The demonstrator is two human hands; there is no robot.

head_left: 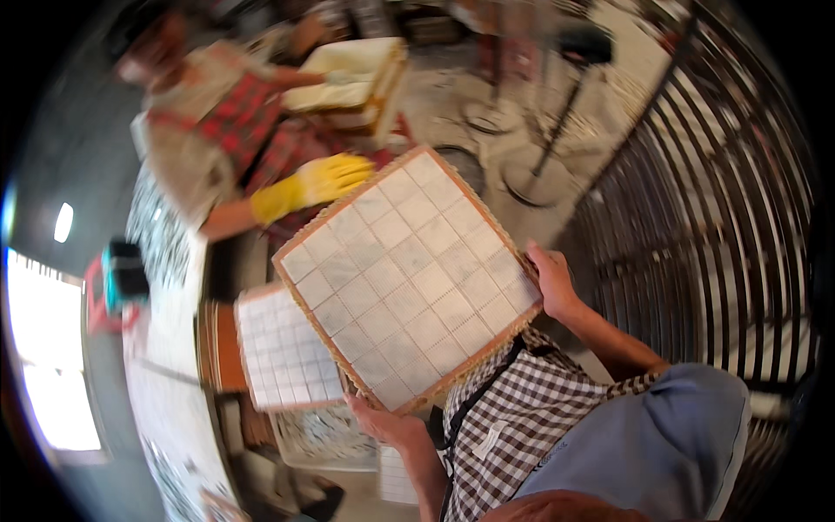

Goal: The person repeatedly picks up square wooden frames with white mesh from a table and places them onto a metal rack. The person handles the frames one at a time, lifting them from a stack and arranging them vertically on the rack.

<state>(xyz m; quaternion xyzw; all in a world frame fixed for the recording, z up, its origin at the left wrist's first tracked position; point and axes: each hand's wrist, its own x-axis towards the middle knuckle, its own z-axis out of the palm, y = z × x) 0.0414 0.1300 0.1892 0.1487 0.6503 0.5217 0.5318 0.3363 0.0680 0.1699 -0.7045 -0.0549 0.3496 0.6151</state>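
Observation:
A square tray with an orange-brown rim holds a grid of white square tiles and is tilted in front of me. My left hand is closed on its near corner. At its right corner, my right hand grips the edge; the fingers under the tray are hidden. A second tiled tray lies lower on the left, partly covered by the one I hold.
Across from me, a co-worker's yellow-gloved hand is close to the tray's far left edge. Beyond stands a box of pale pieces. A dark barred rack curves along the right. A bin of fragments sits below the second tray.

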